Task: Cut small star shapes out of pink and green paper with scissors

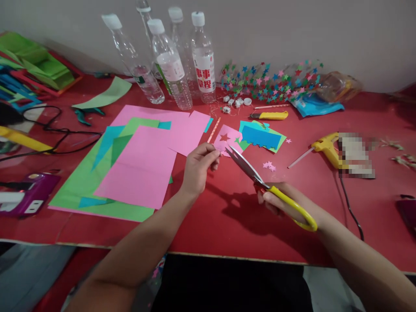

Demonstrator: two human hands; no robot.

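Observation:
My right hand (pixel 279 199) grips a pair of scissors (pixel 248 167) with yellow and red handles. Their blades point up and left, slightly parted, above the table. Beside the tips, my left hand (pixel 199 167) has thumb and fingers pinched together. Whatever it holds is too small to make out against the pink paper behind. That pink paper piece (pixel 234 135) shows a star-shaped hole and lies just past the fingertips. Several small pink paper stars (pixel 269 166) rest below the blades. Blue and green paper scraps (pixel 261 137) are stacked behind them.
Pink, green and blue sheets (pixel 139 167) overlap on the left of the red table (pixel 208 234). Plastic bottles (pixel 203 60), strung paper stars (pixel 273 82) and a yellow cutter (pixel 271 115) stand or lie behind. A yellow glue gun (pixel 328 147) with a black cord is at right.

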